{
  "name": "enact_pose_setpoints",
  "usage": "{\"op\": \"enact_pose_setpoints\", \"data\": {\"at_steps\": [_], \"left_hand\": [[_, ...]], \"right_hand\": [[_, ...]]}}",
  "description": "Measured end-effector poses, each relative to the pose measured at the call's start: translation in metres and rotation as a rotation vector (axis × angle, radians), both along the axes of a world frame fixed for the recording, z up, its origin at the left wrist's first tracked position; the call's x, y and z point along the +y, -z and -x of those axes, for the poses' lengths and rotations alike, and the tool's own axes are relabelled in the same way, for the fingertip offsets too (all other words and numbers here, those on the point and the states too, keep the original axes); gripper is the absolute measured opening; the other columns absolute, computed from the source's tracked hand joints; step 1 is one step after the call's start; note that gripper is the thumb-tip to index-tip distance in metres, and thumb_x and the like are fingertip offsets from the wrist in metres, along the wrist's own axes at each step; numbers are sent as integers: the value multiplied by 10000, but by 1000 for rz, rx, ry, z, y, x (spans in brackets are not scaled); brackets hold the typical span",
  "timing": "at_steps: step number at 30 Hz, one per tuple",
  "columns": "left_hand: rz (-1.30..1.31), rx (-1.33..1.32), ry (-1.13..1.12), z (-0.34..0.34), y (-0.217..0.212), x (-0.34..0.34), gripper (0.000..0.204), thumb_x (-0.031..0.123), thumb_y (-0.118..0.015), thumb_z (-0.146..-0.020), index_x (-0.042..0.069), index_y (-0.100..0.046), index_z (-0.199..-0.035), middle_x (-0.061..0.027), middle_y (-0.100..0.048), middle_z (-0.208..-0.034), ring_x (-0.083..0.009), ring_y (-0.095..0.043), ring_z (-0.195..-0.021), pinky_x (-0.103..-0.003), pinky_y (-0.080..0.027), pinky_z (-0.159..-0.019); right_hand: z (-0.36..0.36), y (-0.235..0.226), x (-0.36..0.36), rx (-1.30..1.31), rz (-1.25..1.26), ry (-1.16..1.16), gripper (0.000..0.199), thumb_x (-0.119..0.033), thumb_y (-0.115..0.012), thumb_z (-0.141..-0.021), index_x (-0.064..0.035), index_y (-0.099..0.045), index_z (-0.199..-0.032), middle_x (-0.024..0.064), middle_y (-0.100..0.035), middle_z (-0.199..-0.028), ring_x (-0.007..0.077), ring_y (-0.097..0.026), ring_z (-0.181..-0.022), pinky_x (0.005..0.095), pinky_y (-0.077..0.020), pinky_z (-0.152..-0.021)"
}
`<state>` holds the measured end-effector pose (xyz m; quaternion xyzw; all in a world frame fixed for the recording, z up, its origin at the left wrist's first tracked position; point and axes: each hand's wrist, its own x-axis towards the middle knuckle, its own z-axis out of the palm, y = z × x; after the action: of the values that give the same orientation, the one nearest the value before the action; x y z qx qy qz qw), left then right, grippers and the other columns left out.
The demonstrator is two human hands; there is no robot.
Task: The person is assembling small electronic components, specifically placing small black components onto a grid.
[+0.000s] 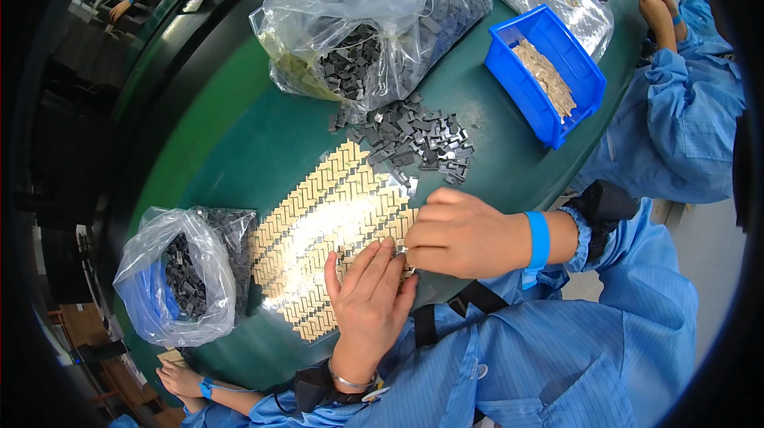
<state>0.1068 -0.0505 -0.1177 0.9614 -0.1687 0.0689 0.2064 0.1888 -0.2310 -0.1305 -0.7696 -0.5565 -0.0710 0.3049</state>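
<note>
My left hand (368, 309) lies with its fingers spread on a sheet of small cream-yellow pieces (350, 177), set in zigzag rows with dark gaps between them. Beside it, at the sheet's right edge, my right hand (465, 233) is closed, its fingers curled and pressed together. Whatever sits between those fingertips is hidden. A heap of small dark grey plastic parts (418, 134) lies just beyond the sheet, some touching its far corner. Glare whitens the middle of the sheet.
Behind the heap stands a big clear bag (446, 10) of dark parts; a smaller clear bag (227, 301) sits left of the sheet. At the right is a blue bin (585, 82) holding beige strips (545, 78). Other people's hands show at lower left, upper left and upper right.
</note>
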Motion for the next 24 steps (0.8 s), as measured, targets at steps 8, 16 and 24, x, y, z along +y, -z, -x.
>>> {"op": "enact_pose_setpoints", "data": {"at_steps": [8, 16, 24], "left_hand": [[296, 159, -39, 1, -14, 4, 315, 174, -702, -675, 46, -643, -957, -134, -563, -1135, -250, -540, -1044, -436, -273, -998], [1690, 1110, 96, 8, -29, 8, 250, 50, -557, -815, -94, -568, -1019, -171, -587, -989, -224, -585, -869, -302, -473, -746], [1938, 1312, 149, 8, -32, -1, 152, 16, -543, -829, -92, -605, -916, -203, -619, -816, -214, -600, -675, -293, -496, -566]], "right_hand": [[4, -16, -15, 26, -430, 22, 168, -119, -623, -707, -65, -625, -866, 12, -556, -783, 164, -528, -690, 314, -396, -622], [12, -34, -15, 202, -538, -209, 156, -100, -649, -771, -59, -670, -921, 27, -594, -890, 174, -535, -756, 317, -402, -646], [11, -35, -18, 292, -541, -260, 154, -90, -625, -789, -59, -668, -934, 35, -593, -888, 197, -538, -778, 329, -412, -651]]}}
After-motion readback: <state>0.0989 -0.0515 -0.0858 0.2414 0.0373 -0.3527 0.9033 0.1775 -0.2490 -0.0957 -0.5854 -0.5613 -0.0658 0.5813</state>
